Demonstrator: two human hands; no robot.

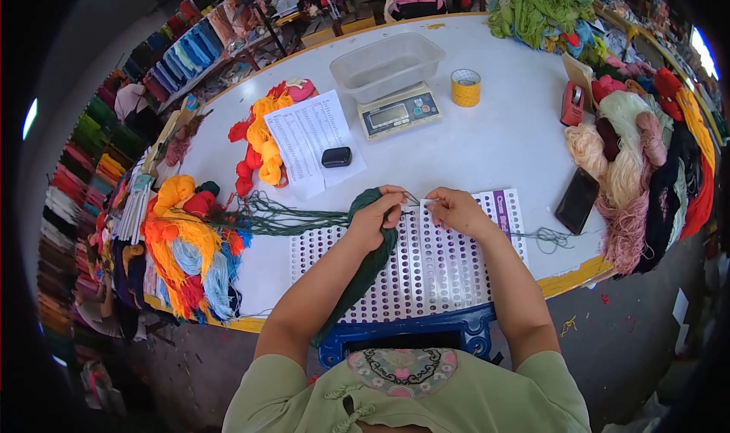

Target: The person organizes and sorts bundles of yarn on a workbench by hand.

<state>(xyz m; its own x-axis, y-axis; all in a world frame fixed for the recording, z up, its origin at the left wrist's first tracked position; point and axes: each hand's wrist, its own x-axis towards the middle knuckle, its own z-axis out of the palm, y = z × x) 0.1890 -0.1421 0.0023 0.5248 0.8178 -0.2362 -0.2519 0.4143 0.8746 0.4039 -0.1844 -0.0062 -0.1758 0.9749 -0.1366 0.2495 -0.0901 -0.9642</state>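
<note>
- As the head camera looks down on the worktable (517, 91), a dark green skein (372, 264) lies by the left forearm, partly over a perforated card (399, 285); its lower end trails toward the near edge, and loose strands (293, 222) stretch to the left.
- The left hand (382, 216) is mostly closed, its fingers curled and fingertips drawn together, seemingly pinching a thin green strand (413, 198). Whether it also grips the skein, which shows beside and beyond it, I cannot tell.
- The right hand (458, 211) has thumb and forefinger nearly together at the strand's other side, apparently nipping it too; its other fingers are loosely bent above a second perforated card (460, 277).
- I judge the yarn to be light, limp and soft, with no stiffness: it should sag wherever unsupported and snag easily in the cards' holes.
- A single strand would call for a fingertip pinch close to its end, pulled gently, since a hard tug could tighten a tangle.
- The bulk is better taken around its thick, gathered part beside the left hand; the splayed strands look likelier to knot.
</note>
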